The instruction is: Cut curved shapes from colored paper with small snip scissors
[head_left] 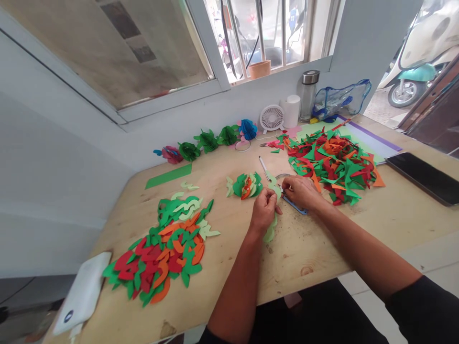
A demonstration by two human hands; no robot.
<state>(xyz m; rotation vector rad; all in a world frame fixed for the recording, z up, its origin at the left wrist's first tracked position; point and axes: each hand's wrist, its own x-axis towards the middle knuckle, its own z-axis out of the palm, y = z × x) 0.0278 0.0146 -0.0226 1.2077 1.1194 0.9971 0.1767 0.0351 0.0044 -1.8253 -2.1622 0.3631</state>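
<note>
My left hand [264,209] is closed on a light green wavy paper strip [269,233], whose ends stick out above and below the fingers. Beside it, my right hand [300,191] has its fingers pinched together at the strip's edge; what they hold is too small and covered to make out. Under the right hand lies a blue-edged object [296,206], mostly hidden. A white pen [264,168] rests just beyond the hands. Left of them sits a small cluster of green, pale and orange paper pieces [247,185].
Curved paper cutouts [161,253] are heaped at left, near a white power bank [84,291]. Pointed scraps [337,160] pile up at right beside a black phone [425,177]. Along the wall stand folded paper ornaments [207,140], a small fan [271,118] and a bottle [308,95].
</note>
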